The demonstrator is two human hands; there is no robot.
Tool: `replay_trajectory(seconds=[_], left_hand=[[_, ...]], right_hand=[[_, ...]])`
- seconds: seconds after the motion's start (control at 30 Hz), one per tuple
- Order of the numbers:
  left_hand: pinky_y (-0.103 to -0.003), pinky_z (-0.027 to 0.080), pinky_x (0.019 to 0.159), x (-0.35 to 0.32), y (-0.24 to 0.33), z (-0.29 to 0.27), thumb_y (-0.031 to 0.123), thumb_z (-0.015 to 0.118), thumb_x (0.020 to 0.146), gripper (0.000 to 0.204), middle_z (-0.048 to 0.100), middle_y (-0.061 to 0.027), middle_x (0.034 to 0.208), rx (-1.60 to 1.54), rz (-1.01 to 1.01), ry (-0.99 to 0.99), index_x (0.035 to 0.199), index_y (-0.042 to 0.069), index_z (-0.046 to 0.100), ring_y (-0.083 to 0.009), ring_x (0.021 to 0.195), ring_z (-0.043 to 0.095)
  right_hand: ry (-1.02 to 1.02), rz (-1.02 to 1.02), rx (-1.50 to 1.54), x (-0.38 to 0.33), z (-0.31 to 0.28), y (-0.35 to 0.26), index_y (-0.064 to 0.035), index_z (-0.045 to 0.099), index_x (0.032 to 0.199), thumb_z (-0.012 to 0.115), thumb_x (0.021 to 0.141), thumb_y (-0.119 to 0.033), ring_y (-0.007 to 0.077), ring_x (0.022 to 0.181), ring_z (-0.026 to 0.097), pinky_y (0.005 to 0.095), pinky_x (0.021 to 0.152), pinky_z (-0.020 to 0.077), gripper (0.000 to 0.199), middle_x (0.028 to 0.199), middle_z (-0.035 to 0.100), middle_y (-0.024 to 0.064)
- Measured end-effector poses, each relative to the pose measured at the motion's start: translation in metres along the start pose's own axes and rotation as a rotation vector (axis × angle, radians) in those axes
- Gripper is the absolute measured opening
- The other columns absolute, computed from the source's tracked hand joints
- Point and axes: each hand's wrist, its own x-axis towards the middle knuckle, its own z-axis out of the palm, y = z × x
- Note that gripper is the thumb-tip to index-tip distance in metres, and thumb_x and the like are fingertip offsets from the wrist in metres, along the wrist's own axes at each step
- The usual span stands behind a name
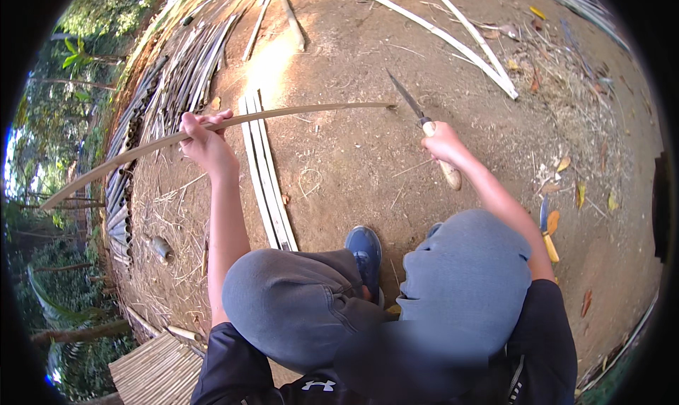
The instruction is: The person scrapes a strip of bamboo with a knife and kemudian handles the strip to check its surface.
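My left hand [206, 142] is closed around a long, thin bamboo strip [297, 111], held raised and stretching from far left to the middle of the view. Its right end stops short of the knife. In my right hand [442, 142] is a knife [404, 94] with a dark, narrow blade and a pale wooden handle; the fingers wrap the handle, and the blade points up and away to the left. Blade and strip are apart in the picture.
Pale split strips [263, 171] lie on the dirt left of my shoe [364, 253]. A bamboo pile [170, 87] lies far left, and long pale slats [453, 41] lie far right. A second knife [547, 232] with a yellowish handle rests beside my right arm. A slatted bamboo surface [155, 369] sits lower left.
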Motion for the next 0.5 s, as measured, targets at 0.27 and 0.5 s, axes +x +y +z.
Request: replay_trajectory(seconds=[0.27, 0.5], left_hand=[[-0.042, 0.053, 0.062, -0.003, 0.018, 0.006, 0.057, 0.043, 0.100, 0.049, 0.041, -0.0053, 0.060, -0.092, 0.034, 0.018, 0.086, 0.010, 0.037, -0.0219, 0.054, 0.051], [-0.031, 0.032, 0.045, 0.008, 0.044, 0.005, 0.039, 0.039, 0.094, 0.025, 0.038, -0.0014, 0.059, -0.272, -0.059, 0.084, 0.087, 0.015, 0.042, -0.0145, 0.046, 0.032]], right_hand=[[0.164, -0.135, -0.740, -0.008, -0.047, -0.048, 0.0020, 0.057, 0.108, 0.061, 0.083, -0.003, 0.0150, 0.068, 0.062, 0.0298, 0.053, 0.0507, 0.026, 0.079, 0.062, 0.0087], [-0.010, 0.093, -0.429, -0.083, 0.012, 0.025, 0.0039, 0.046, 0.125, 0.065, 0.086, -0.016, 0.0399, 0.104, 0.066, 0.0458, 0.091, 0.0510, 0.048, 0.108, 0.064, 0.0289]])
